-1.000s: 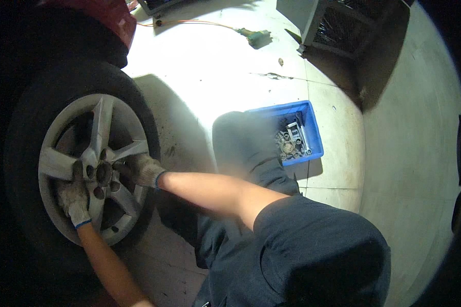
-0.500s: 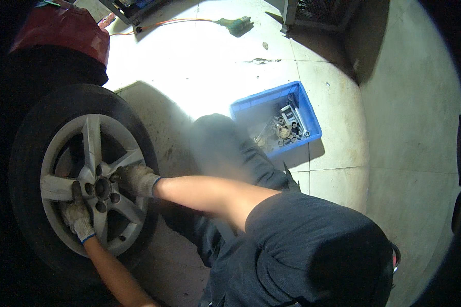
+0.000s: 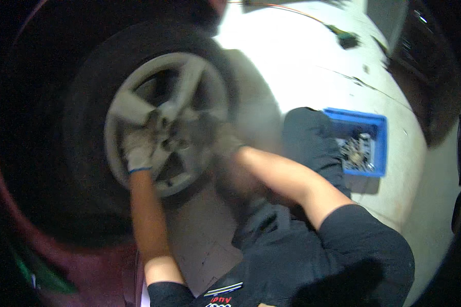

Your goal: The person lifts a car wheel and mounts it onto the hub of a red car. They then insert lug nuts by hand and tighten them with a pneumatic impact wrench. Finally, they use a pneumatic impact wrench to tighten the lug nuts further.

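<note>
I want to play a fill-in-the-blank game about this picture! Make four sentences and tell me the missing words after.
1. The bin holding metal parts is coloured ____.
2. In the picture, the wheel, with the left hand and the right hand at it, lies to the ____ of the bin.
3. Covering the left hand is a pale ____.
4. The cable leading to the green tool is coloured ____.

Missing words: blue; left; glove; orange.

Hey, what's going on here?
A person is busy at a spoked wheel. The gloved left hand is left of the wheel's middle and the gloved right hand right of it, too blurred to show an exact grip. A blue bin of metal parts sits to the right.
</note>
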Tool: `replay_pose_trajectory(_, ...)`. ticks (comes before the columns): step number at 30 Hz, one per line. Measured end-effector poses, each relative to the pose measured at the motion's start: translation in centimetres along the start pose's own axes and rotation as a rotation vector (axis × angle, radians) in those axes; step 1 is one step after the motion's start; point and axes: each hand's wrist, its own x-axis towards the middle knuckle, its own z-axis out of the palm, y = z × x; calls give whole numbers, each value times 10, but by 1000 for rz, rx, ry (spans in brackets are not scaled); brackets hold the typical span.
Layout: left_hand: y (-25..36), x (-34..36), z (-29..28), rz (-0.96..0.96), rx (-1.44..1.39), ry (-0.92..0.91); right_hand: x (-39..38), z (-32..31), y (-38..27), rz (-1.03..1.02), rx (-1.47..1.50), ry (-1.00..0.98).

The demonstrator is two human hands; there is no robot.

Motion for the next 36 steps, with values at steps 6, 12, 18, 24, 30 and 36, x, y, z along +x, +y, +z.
replay_pose_trajectory(6, 30, -9, -31, 46, -393, 116, 10, 3, -4, -74, 93, -5)
replay_pose_trajectory(12, 31, -20, -40, 13, -473, 101, 2, -6, -4, -129, -73, -87)
replay_pose_trajectory(18, 28, -15, -37, 97, -249, 21, 2, -29, -16, -217, -414, -102)
replay_pose_trajectory(24, 34, -16, -48, -64, -367, -1, 6, -15, -10, -77, 245, -202)
replay_pose_trajectory(30, 31, -12, -50, -73, -325, -86, 7, -6, 0, -213, 147, -38)
replay_pose_trajectory(36, 20, 0, -27, -36, -358, 37, 18, 21, 22, -230, 127, 17)
